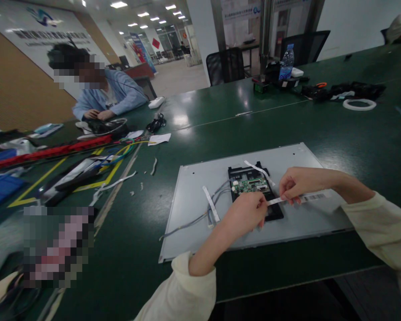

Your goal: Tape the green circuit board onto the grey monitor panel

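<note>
Between my two hands a short white strip of tape (274, 201) is stretched over the black plastic bracket (276, 215). My left hand (249, 209) pinches its left end, and my right hand (292, 185) pinches the right end. Both hands are closed. The bracket lies on a flat grey metal panel (194, 196) and carries a green circuit board (250, 185). Grey cables (194, 222) run from the board to the left across the panel. One white strip (210, 203) crosses the cables; another white strip (259, 171) lies over the bracket's top edge.
Across the green table (200, 129) a person in a blue sleeve (128, 87) handles something dark. Tools, wires and a red bar (60, 150) lie at the left. A water bottle (286, 62), black bundles and a white tape ring (359, 104) stand or lie at the back right.
</note>
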